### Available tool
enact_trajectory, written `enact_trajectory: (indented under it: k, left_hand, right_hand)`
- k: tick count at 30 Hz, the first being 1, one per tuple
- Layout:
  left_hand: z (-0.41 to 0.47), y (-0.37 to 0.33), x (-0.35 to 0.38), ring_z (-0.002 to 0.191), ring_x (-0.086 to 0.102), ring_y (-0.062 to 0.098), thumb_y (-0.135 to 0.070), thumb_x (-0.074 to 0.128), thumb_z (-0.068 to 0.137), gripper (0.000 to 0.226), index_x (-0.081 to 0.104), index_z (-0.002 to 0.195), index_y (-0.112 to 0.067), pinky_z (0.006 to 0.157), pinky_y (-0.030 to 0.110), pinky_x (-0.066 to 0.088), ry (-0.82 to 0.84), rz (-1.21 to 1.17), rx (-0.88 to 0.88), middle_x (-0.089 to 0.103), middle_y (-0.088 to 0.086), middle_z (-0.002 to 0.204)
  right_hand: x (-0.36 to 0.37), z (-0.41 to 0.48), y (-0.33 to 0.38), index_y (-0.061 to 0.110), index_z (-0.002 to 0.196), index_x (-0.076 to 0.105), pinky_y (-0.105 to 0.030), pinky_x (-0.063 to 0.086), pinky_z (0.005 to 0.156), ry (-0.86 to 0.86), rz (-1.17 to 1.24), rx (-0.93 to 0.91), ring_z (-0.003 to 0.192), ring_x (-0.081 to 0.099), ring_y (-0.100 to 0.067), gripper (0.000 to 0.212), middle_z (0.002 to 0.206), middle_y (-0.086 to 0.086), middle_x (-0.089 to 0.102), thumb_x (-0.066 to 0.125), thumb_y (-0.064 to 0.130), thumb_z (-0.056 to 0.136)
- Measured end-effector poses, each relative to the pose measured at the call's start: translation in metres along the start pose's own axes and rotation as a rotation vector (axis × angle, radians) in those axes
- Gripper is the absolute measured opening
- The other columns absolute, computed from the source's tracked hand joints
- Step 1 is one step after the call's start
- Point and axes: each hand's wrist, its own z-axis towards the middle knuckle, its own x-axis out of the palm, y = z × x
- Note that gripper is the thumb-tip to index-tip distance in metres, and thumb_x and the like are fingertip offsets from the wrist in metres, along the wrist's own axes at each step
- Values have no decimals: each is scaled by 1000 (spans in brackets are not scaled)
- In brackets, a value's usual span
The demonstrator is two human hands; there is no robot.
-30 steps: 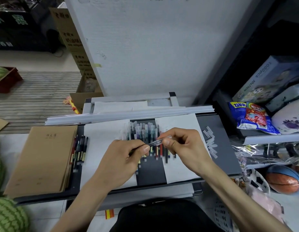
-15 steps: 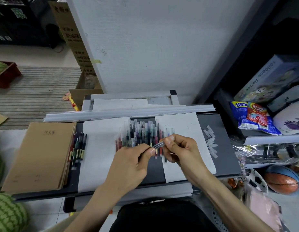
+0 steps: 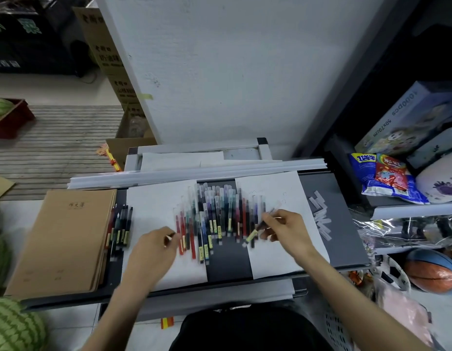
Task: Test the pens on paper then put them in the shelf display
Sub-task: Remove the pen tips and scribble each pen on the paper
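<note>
A heap of several coloured pens [image 3: 212,214] lies on the dark tray [image 3: 346,224] between two white sheets. My right hand [image 3: 287,231] grips one blurred pen [image 3: 260,225] with a yellow label, held slanted over the left edge of the right sheet [image 3: 275,188], which bears a few faint marks. My left hand [image 3: 154,252] rests on the left sheet [image 3: 151,206] and pinches a small cap-like piece [image 3: 169,238] beside the red pens. Several more pens [image 3: 121,226] lie in a row next to the brown notebooks [image 3: 63,239].
Small white strips [image 3: 321,216] lie on the tray's right side. A shelf at right holds a puzzle box [image 3: 407,117] and a snack bag [image 3: 382,176]; a basketball [image 3: 432,272] sits below. Watermelons [image 3: 14,325] stand at left. A white board [image 3: 220,72] rises behind.
My hands, joined on one pen before, have pulled apart. The left one moved left with the small piece; the right one carried the pen right over the right sheet.
</note>
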Motion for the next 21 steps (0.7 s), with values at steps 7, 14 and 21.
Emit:
enact_trajectory:
  k: [7, 14, 21]
  left_hand:
    - [36, 60, -21, 101, 64, 39, -14, 56, 98, 31, 65, 128, -8, 84, 45, 51, -202, 162, -207, 65, 17, 118]
    - [51, 66, -22, 95, 58, 44, -8, 54, 100, 22, 64, 118, 0, 80, 49, 48, -247, 205, -251, 56, 21, 110]
    - [51, 59, -16, 100, 59, 45, 2, 49, 95, 23, 63, 113, 6, 80, 50, 48, -211, 270, -278, 61, 25, 109]
  right_hand:
    - [-29, 52, -11, 19, 79, 74, -23, 49, 57, -99, -548, 13, 54, 70, -9, 32, 60, 6, 73, 69, 45, 97]
    - [-17, 75, -22, 16, 69, 65, -32, 56, 64, -158, -769, 60, 67, 67, -23, 42, 68, -2, 68, 69, 49, 94]
    - [-18, 71, -24, 18, 81, 66, -34, 54, 66, -172, -836, 62, 75, 66, -26, 37, 79, -2, 68, 63, 52, 97]
